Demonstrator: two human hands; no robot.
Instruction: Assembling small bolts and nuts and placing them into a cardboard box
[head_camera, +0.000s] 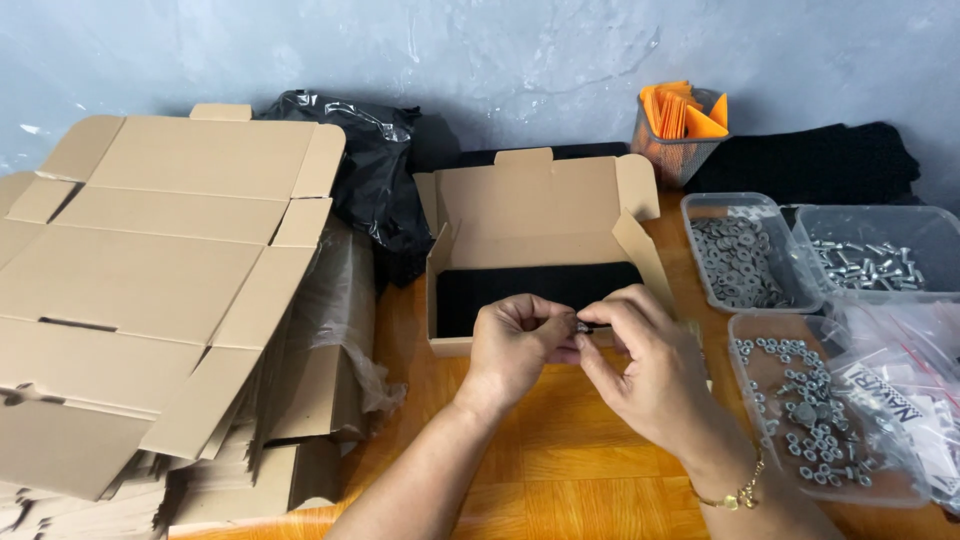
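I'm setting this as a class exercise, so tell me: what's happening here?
A person's left hand and right hand pinch a small metal fastener together in front of an open cardboard box with a black lining. Clear tubs of washers, bolts and nuts sit to the right, flat cartons to the left.

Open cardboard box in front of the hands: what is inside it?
The open cardboard box holds a black lining or pad across its bottom. The left hand and right hand cover its front edge, so anything lying there is hidden.
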